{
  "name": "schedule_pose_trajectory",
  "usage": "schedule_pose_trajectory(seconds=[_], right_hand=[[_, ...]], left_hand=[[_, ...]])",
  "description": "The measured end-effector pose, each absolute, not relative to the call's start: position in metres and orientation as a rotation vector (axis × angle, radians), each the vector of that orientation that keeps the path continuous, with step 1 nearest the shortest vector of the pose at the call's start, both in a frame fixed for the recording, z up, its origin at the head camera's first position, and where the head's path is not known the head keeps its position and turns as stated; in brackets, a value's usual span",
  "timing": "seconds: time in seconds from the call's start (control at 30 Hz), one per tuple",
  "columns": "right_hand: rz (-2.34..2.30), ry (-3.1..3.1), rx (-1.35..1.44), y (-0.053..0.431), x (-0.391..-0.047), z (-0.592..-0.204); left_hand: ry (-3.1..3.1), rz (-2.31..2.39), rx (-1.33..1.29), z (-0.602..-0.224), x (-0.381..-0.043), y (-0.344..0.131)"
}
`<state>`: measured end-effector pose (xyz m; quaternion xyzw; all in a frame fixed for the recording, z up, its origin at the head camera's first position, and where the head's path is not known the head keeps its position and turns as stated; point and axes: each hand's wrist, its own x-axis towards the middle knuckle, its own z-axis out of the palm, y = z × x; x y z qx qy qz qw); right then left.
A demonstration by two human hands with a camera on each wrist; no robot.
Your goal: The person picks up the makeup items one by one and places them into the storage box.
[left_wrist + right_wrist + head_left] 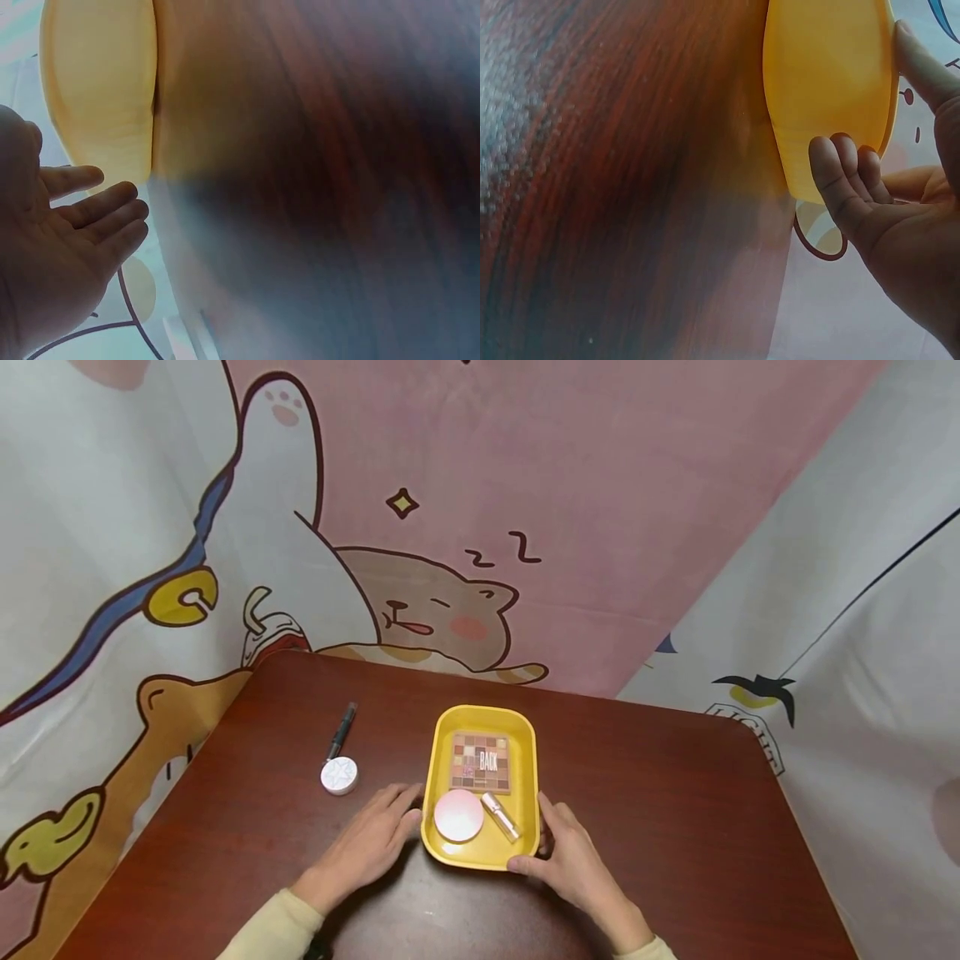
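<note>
A yellow tray point(480, 862) with rounded corners lies on the dark wooden table. In it are an eyeshadow palette point(480, 763), a round pink compact point(459, 816) and a lipstick-like tube point(501, 817). My left hand point(375, 832) is beside the tray's left wall, fingers loosely extended toward it; the left wrist view shows its open palm point(64, 247). At the near right corner my right hand point(576, 857) grips the tray, thumb at the rim and bent fingers along the outer wall. The right wrist view shows these fingers point(831, 169) over the yellow wall.
Left of the tray, a white round case with a star pattern point(340, 775) stands on the table point(660, 793). A dark pen-like stick point(342, 732) lies just behind it. Cartoon-printed cloth point(585, 527) hangs along the table's back and sides.
</note>
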<state>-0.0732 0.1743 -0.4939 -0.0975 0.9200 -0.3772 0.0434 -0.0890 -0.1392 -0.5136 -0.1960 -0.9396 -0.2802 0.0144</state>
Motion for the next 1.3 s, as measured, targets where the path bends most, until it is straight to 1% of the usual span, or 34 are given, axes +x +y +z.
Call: schedule_pose_trajectory(seconds=[0.87, 1.3], right_hand=[[-1.152, 2.757, -0.23, 0.173, -0.073, -0.488], [-1.145, 2.776, -0.264, 0.175, -0.074, -0.49]], left_hand=[[-2.9, -0.621, -0.491, -0.5, -0.101, -0.185], [-2.898, -0.557, -0.468, -0.498, -0.108, -0.203]])
